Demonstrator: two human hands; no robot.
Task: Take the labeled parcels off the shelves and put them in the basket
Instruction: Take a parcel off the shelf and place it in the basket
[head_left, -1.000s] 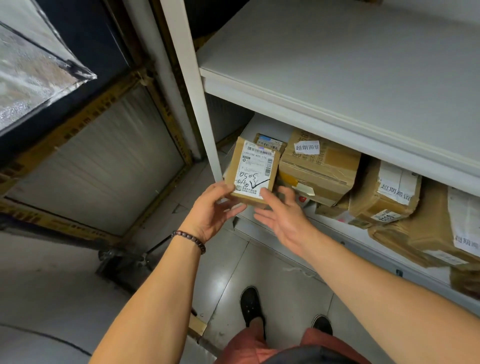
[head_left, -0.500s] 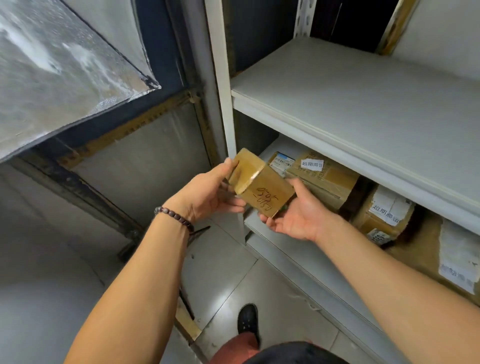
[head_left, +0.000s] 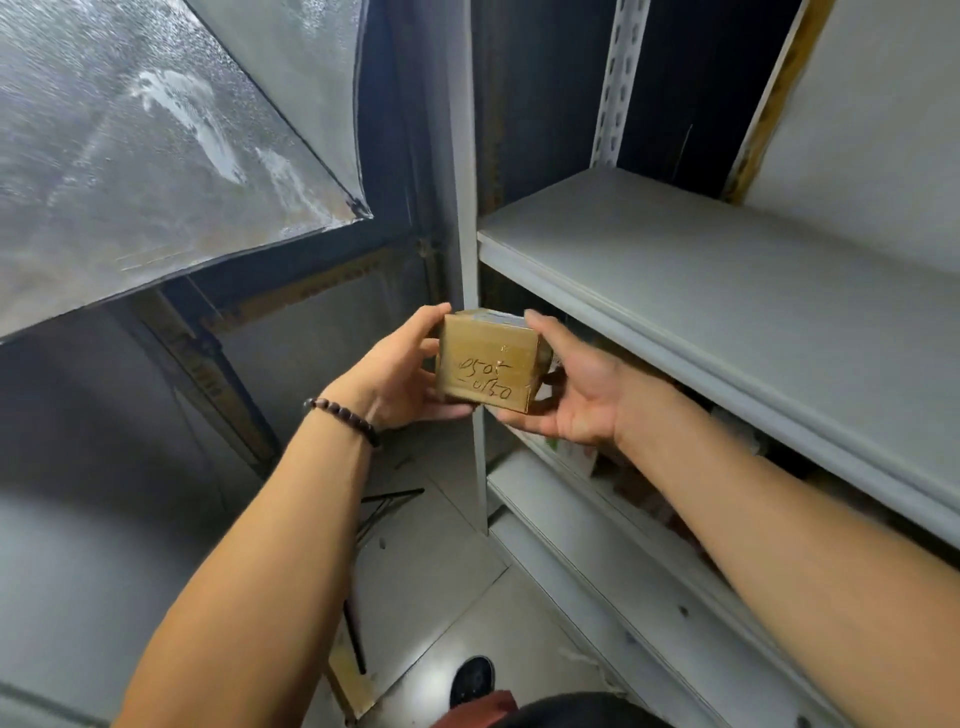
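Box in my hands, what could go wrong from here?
The box is held just at its sides by the left hand and right hand; it could slip and drop.
It sits close to the shelf post; swinging it away could knock it loose.
No basket is in view, and rods lie on the floor, so turning to find it risks a trip.

Dim; floor (head_left: 441, 623) glare; deep shadow under shelf (head_left: 727, 291), seemingly blurred; edges warped.

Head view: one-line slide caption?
Left hand and right hand grip a small brown cardboard parcel beside grey metal shelves.
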